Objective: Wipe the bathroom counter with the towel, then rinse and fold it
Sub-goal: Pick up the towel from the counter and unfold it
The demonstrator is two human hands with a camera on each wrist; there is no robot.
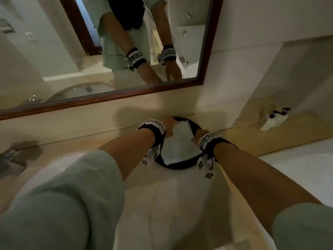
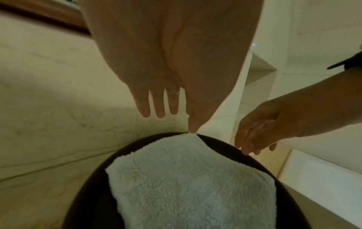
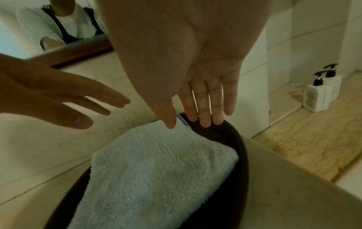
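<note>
A folded white towel (image 1: 180,145) (image 2: 186,186) (image 3: 156,170) lies on a dark round tray (image 1: 180,167) (image 2: 88,193) (image 3: 238,139) near the back of the beige counter (image 1: 180,204). My left hand (image 1: 169,126) (image 2: 176,119) hovers over the towel's far edge with straight fingers, and its thumb tip touches the far corner. My right hand (image 1: 197,137) (image 3: 188,122) is flat too. Its thumb rests on the towel's far right corner and its fingertips (image 3: 203,124) lie on the tray rim. Neither hand grips anything.
A wood-framed mirror (image 1: 108,51) hangs behind the counter. White pump bottles (image 1: 272,118) (image 3: 319,94) stand in the back right corner. A white sink basin (image 1: 54,165) lies at the left, with a blurred dark fixture (image 1: 16,156) beyond it. A white ledge (image 1: 297,156) runs along the right.
</note>
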